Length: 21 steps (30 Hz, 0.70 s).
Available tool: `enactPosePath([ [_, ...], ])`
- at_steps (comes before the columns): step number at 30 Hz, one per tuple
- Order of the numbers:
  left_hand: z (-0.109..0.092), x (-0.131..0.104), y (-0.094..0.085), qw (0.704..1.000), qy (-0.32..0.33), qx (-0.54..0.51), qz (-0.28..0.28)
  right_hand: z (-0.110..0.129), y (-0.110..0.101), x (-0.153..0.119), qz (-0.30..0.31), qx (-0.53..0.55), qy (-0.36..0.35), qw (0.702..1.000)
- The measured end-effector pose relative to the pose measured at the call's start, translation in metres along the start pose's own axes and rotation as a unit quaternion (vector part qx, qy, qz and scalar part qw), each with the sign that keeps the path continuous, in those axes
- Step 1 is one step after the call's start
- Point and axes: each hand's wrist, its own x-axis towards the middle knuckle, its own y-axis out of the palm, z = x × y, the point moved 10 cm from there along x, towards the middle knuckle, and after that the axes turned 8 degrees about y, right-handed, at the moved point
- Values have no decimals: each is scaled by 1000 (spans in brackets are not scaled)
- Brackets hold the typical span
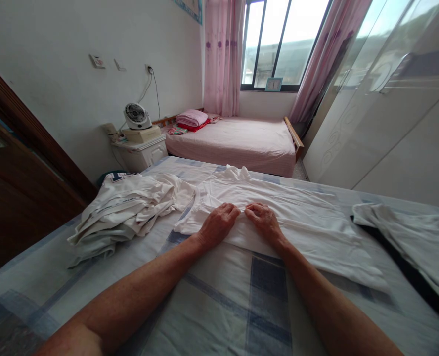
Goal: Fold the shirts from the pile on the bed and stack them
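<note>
Reaching forward and inward with left hand (219,221), palm down and curled nearly closed, pinching white shirt (297,215) spread beneath and around both grips; just right of that, pinching likewise with right hand (263,218), angled inward.

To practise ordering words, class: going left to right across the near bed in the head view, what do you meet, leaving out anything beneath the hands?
Pile of pale clothes → left hand → right hand → white cloth at the right edge.
</note>
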Motion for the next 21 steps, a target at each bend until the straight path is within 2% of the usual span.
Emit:
enactPosePath([
  [3,-7,0,-1,999,40,-9,-1,1,-1,-1,1,0,4,1000],
  [7,-23,-2,11,992,104,-8,75,10,-7,-4,-26,12,-29,999],
  [9,-25,-3,11,991,95,-12,90,20,-8,-8,-31,19,-75,996],
  [11,-21,-4,7,994,66,-23,85,26,-3,-10,-11,-11,-103,995],
  [13,-8,-6,0,997,8,-32,69,26,0,-11,-2,-61,-99,993],
  [16,21,-13,-6,995,-83,-12,51,36,-6,-16,-27,-91,-123,988],
  [18,40,-21,-1,989,-127,17,73,52,-5,-24,-21,-89,-180,979],
  [21,67,-39,20,969,-195,36,148,69,10,-39,49,-94,-234,966],
])
